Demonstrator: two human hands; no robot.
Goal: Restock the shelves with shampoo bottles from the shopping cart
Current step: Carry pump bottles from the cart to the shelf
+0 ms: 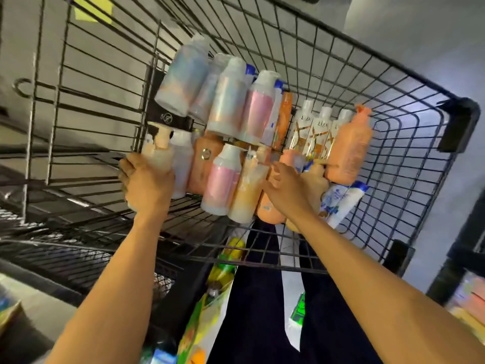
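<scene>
Head: left hand [147, 186] grips a peach bottle [157, 156]; right hand [287, 187], fingers spread, reaches into cart [461, 122].

"LUX" on white bottles [319, 132], other labels too blurred

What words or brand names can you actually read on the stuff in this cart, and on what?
"LUX": on the white bottles standing in the cart.
Blue-and-white tube: print too blurred to read.
Black tag: logo too blurred to read.
</scene>
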